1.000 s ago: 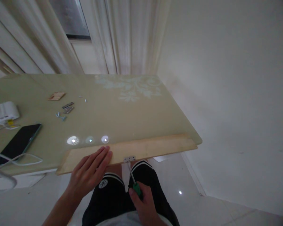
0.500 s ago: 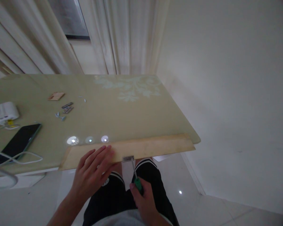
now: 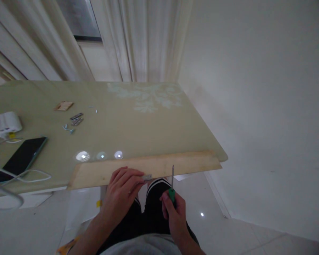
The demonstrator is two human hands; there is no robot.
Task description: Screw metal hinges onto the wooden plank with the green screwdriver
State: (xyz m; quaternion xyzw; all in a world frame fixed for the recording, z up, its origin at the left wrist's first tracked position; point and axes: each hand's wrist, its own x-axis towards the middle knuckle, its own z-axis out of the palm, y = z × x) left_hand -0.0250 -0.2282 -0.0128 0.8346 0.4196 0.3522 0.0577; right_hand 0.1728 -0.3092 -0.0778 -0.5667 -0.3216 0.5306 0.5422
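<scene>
A long, pale wooden board [image 3: 162, 164] lies along the table's front edge. At the middle of its near edge is a small metal hinge [image 3: 148, 177], partly covered by my fingers. My left hand [image 3: 123, 189] rests over the board's edge, its thumb and fingers closed on the hinge's left end. In my right hand [image 3: 174, 209] is a screwdriver with a green handle [image 3: 171, 194]. Its shaft points up and away, and the tip stands clear of the hinge, to its right.
On the glossy table [image 3: 138, 134] lie several metal hinges [image 3: 77, 119], loose screws [image 3: 68, 129] and a small wooden piece [image 3: 63, 106]. A phone [image 3: 21, 157], a white cable [image 3: 39, 173] and a white charger [image 3: 5, 124] are at left. A wall [image 3: 266, 124] stands right.
My right hand has drawn the screwdriver off the hinge and moved right, tip now up. My left hand has slid right along the board and closed on the hinge.
</scene>
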